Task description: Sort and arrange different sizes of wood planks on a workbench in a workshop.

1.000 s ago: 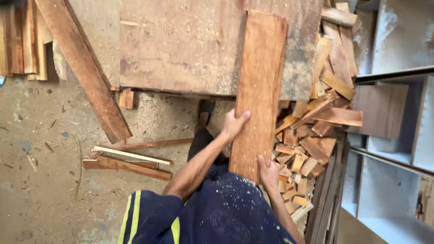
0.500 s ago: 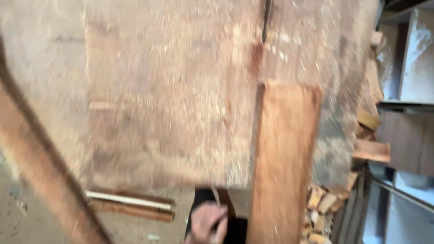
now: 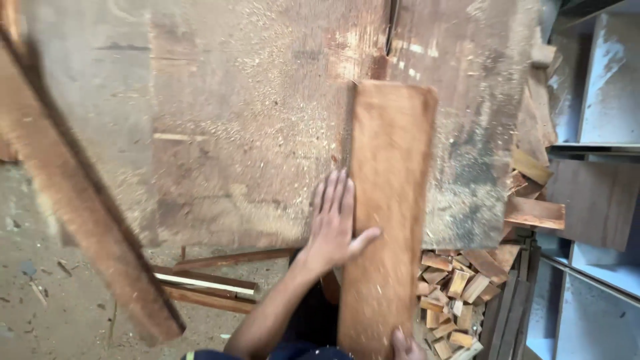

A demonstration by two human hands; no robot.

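A reddish-brown wooden board point(image 3: 390, 200) lies lengthwise on the sawdust-covered saw table point(image 3: 253, 133), its far end close to the saw blade slot point(image 3: 393, 30). My left hand point(image 3: 335, 223) lies flat with fingers spread against the board's left edge, the thumb resting on its top face. My right hand point(image 3: 405, 347) shows only its fingers at the bottom edge, gripping the board's near end.
A long plank point(image 3: 80, 207) leans diagonally at the left. Thin sticks point(image 3: 203, 287) lie on the dusty floor. A heap of short wood offcuts point(image 3: 467, 280) sits at the right beside grey cabinet panels point(image 3: 600, 200).
The view rose from the floor to the table. The board has slid forward onto the table toward the blade slot. My left hand shifted from gripping its edge to pressing flat beside it.
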